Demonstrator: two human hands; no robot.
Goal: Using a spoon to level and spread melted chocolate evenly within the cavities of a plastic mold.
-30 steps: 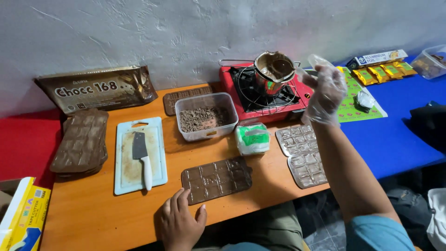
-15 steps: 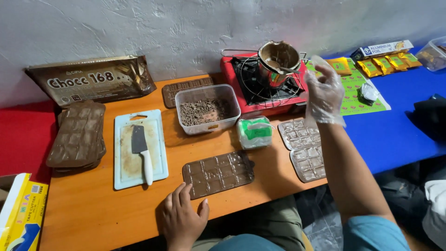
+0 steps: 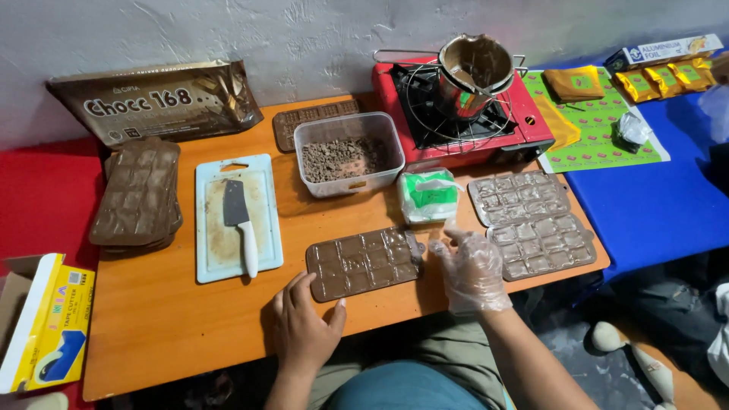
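A: Chocolate mould [image 3: 364, 263] lies near the table's [image 3: 175, 326] front edge, between both hands.

B: Grip?

A: None. Left hand [image 3: 304, 325] flat, released; gloved right hand [image 3: 471, 269] open, touching its right end. Bare wood left.

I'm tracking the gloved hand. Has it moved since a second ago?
Yes. The gloved right hand has come down from beside the red stove to the table's near edge, next to the filled chocolate mould.
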